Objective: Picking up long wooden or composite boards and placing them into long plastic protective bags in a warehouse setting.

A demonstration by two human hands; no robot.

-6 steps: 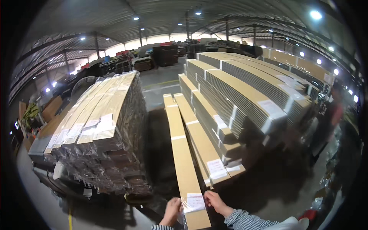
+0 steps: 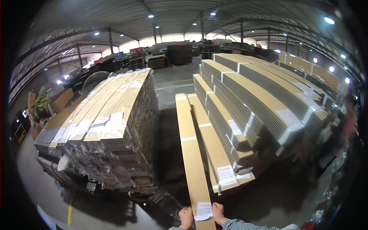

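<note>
1. Far left: leafy green plant point(image 2: 39, 104) stands beside a leaning brown panel point(image 2: 62, 100); below, a yellow floor line point(image 2: 70, 211) runs along the grey floor.
2. Left of centre: a tall stack of boards point(image 2: 132, 90) wrapped in crumpled clear plastic, pale wood-toned tops upward, with several white paper sheets point(image 2: 115, 122) lying over the near ends.
3. Left hand point(image 2: 186, 217): fingers curled in almost to a fist, closed at the left edge of the long cardboard pack, near its lower end. Whether it also pinches some clear film there, I cannot tell.
4. Long cardboard pack point(image 2: 193, 165): lies lengthwise between the two hands, pointing away from the person, with a white band point(image 2: 188, 138) across it and a white label point(image 2: 204, 210) between the hands. Its near end runs out of view.
5. Right hand point(image 2: 218, 213): fingers bent and closed at the pack's right edge, beside the label; a striped sleeve point(image 2: 235, 224) covers the wrist.
6. Just right: a second cardboard pack point(image 2: 215, 143), labelled and banded, lies alongside.
7. Right: a large stack of cardboard packs point(image 2: 260, 92), grey-sided and bound with white straps.
</note>
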